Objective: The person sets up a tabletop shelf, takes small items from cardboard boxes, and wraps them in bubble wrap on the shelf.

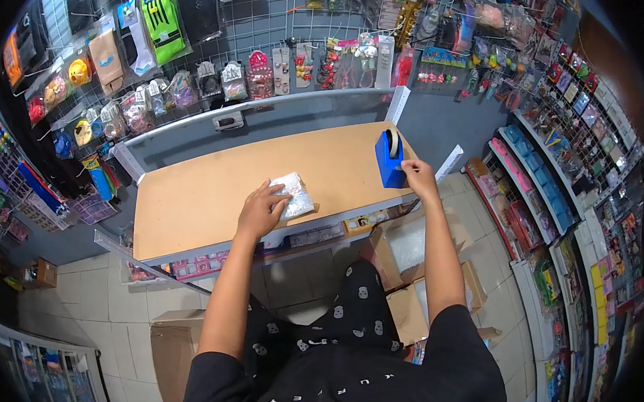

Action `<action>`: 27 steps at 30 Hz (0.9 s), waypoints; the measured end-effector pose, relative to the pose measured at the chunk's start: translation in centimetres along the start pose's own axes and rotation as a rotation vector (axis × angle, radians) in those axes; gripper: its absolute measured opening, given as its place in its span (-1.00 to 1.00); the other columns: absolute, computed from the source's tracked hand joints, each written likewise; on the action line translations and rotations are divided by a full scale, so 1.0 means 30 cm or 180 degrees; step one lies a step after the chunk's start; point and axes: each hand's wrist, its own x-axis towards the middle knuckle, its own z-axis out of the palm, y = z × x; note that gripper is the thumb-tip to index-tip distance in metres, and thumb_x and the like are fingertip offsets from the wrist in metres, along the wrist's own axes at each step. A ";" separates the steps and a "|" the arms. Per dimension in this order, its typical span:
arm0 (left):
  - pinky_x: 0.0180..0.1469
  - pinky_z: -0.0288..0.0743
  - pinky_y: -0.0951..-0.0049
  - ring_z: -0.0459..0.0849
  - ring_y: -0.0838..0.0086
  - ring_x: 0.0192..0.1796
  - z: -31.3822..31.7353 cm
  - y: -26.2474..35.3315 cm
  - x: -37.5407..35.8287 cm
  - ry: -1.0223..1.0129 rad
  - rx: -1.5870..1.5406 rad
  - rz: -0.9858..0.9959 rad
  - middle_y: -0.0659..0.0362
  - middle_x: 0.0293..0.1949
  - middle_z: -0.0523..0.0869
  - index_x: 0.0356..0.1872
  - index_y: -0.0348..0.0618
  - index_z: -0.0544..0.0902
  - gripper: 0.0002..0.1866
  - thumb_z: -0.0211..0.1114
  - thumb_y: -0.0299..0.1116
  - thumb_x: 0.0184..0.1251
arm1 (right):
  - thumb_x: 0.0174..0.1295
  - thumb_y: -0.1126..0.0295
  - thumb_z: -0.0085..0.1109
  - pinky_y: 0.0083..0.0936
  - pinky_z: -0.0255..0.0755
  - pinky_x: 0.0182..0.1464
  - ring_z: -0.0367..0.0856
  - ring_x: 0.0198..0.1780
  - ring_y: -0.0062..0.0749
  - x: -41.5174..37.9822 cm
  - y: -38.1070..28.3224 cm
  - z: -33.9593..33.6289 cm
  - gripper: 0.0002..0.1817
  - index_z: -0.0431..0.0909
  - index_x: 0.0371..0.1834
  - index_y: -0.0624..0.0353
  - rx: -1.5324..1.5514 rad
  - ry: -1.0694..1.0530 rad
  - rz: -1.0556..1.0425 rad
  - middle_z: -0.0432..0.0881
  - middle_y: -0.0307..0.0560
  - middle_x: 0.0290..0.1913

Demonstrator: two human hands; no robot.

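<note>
A small flat packet in clear bubble wrap (298, 194) lies near the front edge of the wooden shelf top (205, 186). Over its left part rests my left hand (261, 210), palm down with the fingers spread and pressing on it. A blue tape dispenser (387, 165) holding a roll of tape (393, 142) stands at the right end of the same top. My right hand (420, 179) is at the dispenser's front end, thumb and finger pinched together on the end of the tape. The strip itself is too small to see clearly.
Below the top is a lower shelf with small boxed goods (200, 264). Open cardboard boxes (405, 309) stand on the tiled floor by my legs, one with bubble wrap (405, 244). Packaged goods hang on the wall grid (274, 25); stocked shelves (537, 177) line the right.
</note>
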 end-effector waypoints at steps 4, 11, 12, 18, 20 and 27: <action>0.54 0.27 0.03 0.39 0.05 0.58 0.000 0.002 -0.002 -0.0007 -0.0014 -0.0031 0.22 0.34 0.71 0.05 0.16 0.86 -0.73 0.27 -0.13 0.53 | 0.46 0.07 0.25 -0.38 0.53 0.11 0.74 0.00 -0.40 0.002 -0.040 0.014 -0.56 0.81 -0.05 0.30 -0.0145 -0.0387 0.0320 0.84 -0.02 -0.09; 0.54 0.26 0.02 0.38 0.04 0.58 -0.007 0.006 -0.003 -0.0035 -0.0020 -0.0050 0.21 0.35 0.70 0.06 0.17 0.86 -0.73 0.27 -0.13 0.53 | 0.39 0.19 0.31 -0.47 0.48 0.10 0.68 -0.04 -0.46 0.108 0.036 0.070 -0.69 0.82 -0.13 0.25 0.0903 -0.0499 0.0820 0.82 -0.12 -0.10; 0.55 0.26 0.02 0.38 0.04 0.58 -0.008 0.005 -0.002 -0.0041 -0.0029 -0.0050 0.21 0.35 0.70 0.06 0.17 0.86 -0.73 0.27 -0.13 0.54 | 0.37 0.22 0.32 -0.47 0.49 0.08 0.68 -0.05 -0.47 0.110 0.020 0.070 -0.71 0.82 -0.16 0.25 0.1005 -0.0514 0.0919 0.82 -0.12 -0.11; 0.55 0.26 0.02 0.38 0.04 0.59 -0.013 0.008 -0.001 -0.0060 -0.0022 -0.0047 0.22 0.35 0.70 0.07 0.17 0.86 -0.73 0.26 -0.12 0.54 | 0.22 0.38 0.36 -0.46 0.54 -0.09 0.71 -0.22 -0.40 0.129 -0.009 0.054 -0.79 0.81 -0.22 0.32 0.1434 -0.0378 0.1157 0.81 -0.07 -0.24; 0.55 0.26 0.02 0.38 0.04 0.59 -0.012 0.004 0.000 -0.0062 -0.0028 -0.0038 0.22 0.35 0.70 0.07 0.18 0.86 -0.73 0.26 -0.12 0.54 | 0.25 0.36 0.35 -0.38 0.48 0.02 0.68 -0.16 -0.41 0.126 -0.003 0.035 -0.82 0.79 -0.22 0.25 0.1543 -0.0471 0.1212 0.78 -0.12 -0.22; 0.54 0.27 0.03 0.40 0.04 0.58 -0.010 0.004 0.000 -0.0027 -0.0049 -0.0040 0.23 0.34 0.70 0.05 0.18 0.87 -0.74 0.28 -0.13 0.53 | 0.30 0.30 0.35 -0.43 0.40 -0.04 0.64 -0.12 -0.44 -0.017 -0.032 0.011 -0.77 0.79 -0.20 0.27 0.1929 -0.0279 0.1186 0.78 -0.15 -0.18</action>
